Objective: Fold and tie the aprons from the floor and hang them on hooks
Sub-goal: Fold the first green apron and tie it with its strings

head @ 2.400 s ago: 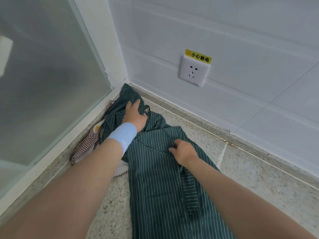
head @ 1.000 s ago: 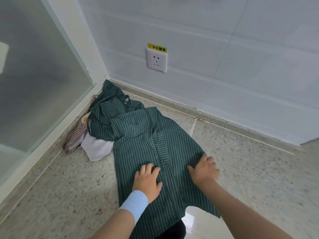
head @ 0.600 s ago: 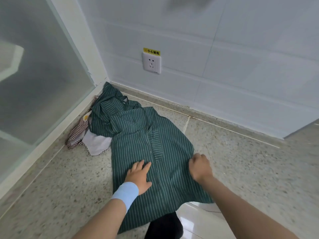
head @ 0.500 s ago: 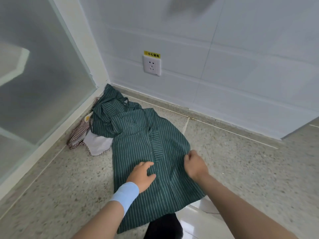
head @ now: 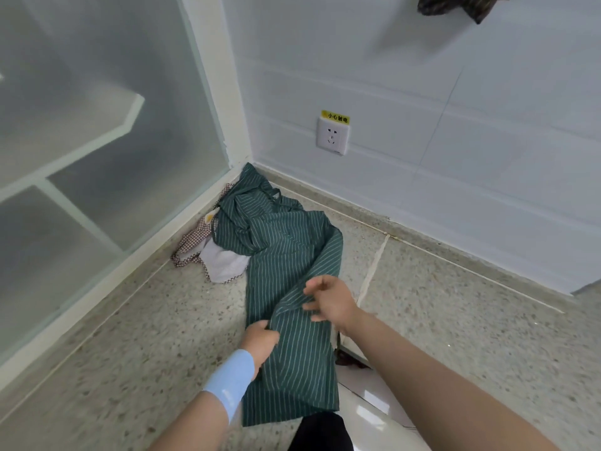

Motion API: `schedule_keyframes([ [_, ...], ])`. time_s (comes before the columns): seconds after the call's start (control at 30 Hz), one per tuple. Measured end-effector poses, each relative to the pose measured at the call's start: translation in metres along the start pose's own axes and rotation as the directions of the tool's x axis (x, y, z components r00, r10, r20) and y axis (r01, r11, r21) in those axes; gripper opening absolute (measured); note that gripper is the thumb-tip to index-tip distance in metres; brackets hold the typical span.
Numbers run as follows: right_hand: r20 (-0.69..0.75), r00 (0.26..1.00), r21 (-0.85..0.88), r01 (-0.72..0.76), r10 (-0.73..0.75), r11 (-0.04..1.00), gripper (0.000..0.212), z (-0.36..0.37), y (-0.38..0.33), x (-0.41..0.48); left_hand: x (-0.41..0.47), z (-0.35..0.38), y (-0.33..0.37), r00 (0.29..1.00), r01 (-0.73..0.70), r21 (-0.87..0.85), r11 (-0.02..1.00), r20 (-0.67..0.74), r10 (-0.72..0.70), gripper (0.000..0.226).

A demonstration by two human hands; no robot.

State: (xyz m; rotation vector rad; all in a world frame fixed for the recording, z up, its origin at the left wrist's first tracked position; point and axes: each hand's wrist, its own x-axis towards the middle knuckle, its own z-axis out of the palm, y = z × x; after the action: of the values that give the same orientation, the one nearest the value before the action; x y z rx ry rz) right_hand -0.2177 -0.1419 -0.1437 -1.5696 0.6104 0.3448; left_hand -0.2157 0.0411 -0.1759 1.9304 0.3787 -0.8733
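Observation:
A dark green apron with thin white stripes point(head: 286, 255) lies on the speckled floor, its right side folded over leftward into a long narrow strip. My left hand point(head: 260, 341), with a light blue wristband, grips the folded edge at the strip's left side. My right hand point(head: 330, 299) hovers just above the cloth with fingers spread and relaxed, holding nothing. A second apron, brown-checked and white point(head: 211, 258), lies crumpled partly under the green one beside the glass partition.
A frosted glass partition point(head: 97, 141) with a white frame stands to the left. The tiled wall behind carries a socket point(head: 332, 136) with a yellow label. Dark cloth point(head: 455, 6) hangs high on the wall. A glossy white object point(head: 374, 415) sits by my legs.
My right hand folded the apron's right side across to the left and let go. My left hand went from pressing flat to gripping the folded edge. The view tilted up.

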Motion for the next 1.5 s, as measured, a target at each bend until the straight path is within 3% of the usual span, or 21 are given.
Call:
schedule_keyframes([
  [0.1,-0.04,0.999,-0.281,-0.027,0.016,0.959,0.03,-0.002,0.022,0.008,0.002,-0.014,-0.012,0.997,0.025,0.146,0.989,-0.07,-0.015,0.023],
  [0.17,0.028,0.997,-0.415,-0.053,0.071,0.909,0.04,-0.001,0.035,0.009,0.002,-0.02,-0.015,0.984,0.131,0.312,0.941,0.074,-0.161,0.023],
  [0.23,0.085,0.992,-0.442,-0.049,0.096,0.896,0.046,-0.002,0.043,0.013,-0.003,-0.025,-0.005,0.873,0.19,0.583,0.79,0.268,-0.407,0.042],
  [0.27,0.094,0.991,-0.44,-0.045,0.095,0.897,0.047,-0.003,0.045,0.014,-0.002,-0.027,0.003,0.818,0.168,0.705,0.689,0.29,-0.496,0.052],
  [0.3,0.077,0.994,-0.429,-0.038,0.078,0.903,0.047,-0.005,0.046,0.018,-0.001,-0.028,0.012,0.816,0.122,0.793,0.597,0.263,-0.515,0.055],
  [0.33,0.028,0.999,-0.429,-0.029,0.045,0.903,0.045,-0.007,0.046,0.022,0.001,-0.027,0.022,0.877,0.055,0.849,0.526,0.211,-0.432,0.049],
  [0.4,-0.112,0.993,-0.47,-0.011,-0.048,0.883,0.037,-0.014,0.041,0.028,0.013,-0.017,0.033,0.992,-0.119,0.879,0.462,0.119,0.028,0.027],
  [0.47,-0.233,0.967,-0.513,-0.036,-0.099,0.858,0.029,-0.021,0.036,0.038,0.025,0.001,0.04,0.886,-0.353,0.801,0.484,0.121,0.447,0.016],
  [0.5,-0.28,0.956,-0.534,-0.074,-0.093,0.843,0.029,-0.025,0.034,0.044,0.03,0.01,0.043,0.815,-0.47,0.758,0.452,0.176,0.552,0.016],
  [0.57,-0.334,0.941,-0.61,-0.18,-0.045,0.771,0.028,-0.033,0.034,0.054,0.045,0.027,0.042,0.761,-0.579,0.759,0.297,0.373,0.53,0.03],
  [0.63,-0.337,0.941,-0.697,-0.263,0.019,0.667,0.029,-0.037,0.036,0.061,0.06,0.035,0.037,0.809,-0.533,0.826,0.185,0.434,0.395,0.051],
  [0.73,-0.322,0.942,-0.757,-0.313,0.089,0.574,0.038,-0.04,0.043,0.069,0.078,0.031,0.031,0.907,-0.401,0.883,0.242,0.346,0.241,0.069],
  [0.83,-0.294,0.951,-0.791,-0.296,0.091,0.536,0.022,-0.041,0.048,0.076,0.086,0.023,0.025,0.918,-0.385,0.87,0.307,0.329,0.22,0.068],
  [1.0,-0.275,0.959,-0.581,-0.228,0.075,0.781,0.025,-0.045,0.033,0.073,0.082,0.023,0.033,0.852,-0.435,0.753,0.494,0.166,0.497,0.031],
  [1.07,-0.302,0.953,-0.559,-0.206,0.034,0.803,0.025,-0.046,0.027,0.075,0.076,0.026,0.048,0.831,-0.463,0.666,0.586,0.096,0.548,0.015],
  [1.17,-0.353,0.934,-0.701,-0.298,0.048,0.648,0.03,-0.045,0.031,0.076,0.069,0.033,0.061,0.895,-0.446,0.519,0.73,0.252,0.368,0.023],
  [1.23,-0.343,0.935,-0.774,-0.336,0.09,0.536,0.022,-0.042,0.041,0.076,0.068,0.034,0.059,0.892,-0.43,0.581,0.691,0.394,0.224,0.041],
  [1.27,-0.326,0.939,-0.775,-0.334,0.113,0.536,0.02,-0.041,0.046,0.076,0.069,0.031,0.056,0.892,-0.425,0.638,0.642,0.417,0.177,0.049],
  [1.37,-0.284,0.951,-0.738,-0.298,0.122,0.605,0.023,-0.042,0.05,0.072,0.07,0.022,0.052,0.905,-0.405,0.681,0.61,0.391,0.165,0.055],
  [1.43,-0.268,0.96,-0.659,-0.245,0.083,0.711,0.029,-0.043,0.044,0.068,0.069,0.022,0.054,0.905,-0.405,0.593,0.696,0.37,0.211,0.052],
  [1.5,-0.232,0.972,-0.465,-0.148,0.041,0.873,0.025,-0.043,0.029,0.064,0.063,0.026,0.064,0.91,-0.359,0.368,0.858,0.341,0.234,0.056],
])
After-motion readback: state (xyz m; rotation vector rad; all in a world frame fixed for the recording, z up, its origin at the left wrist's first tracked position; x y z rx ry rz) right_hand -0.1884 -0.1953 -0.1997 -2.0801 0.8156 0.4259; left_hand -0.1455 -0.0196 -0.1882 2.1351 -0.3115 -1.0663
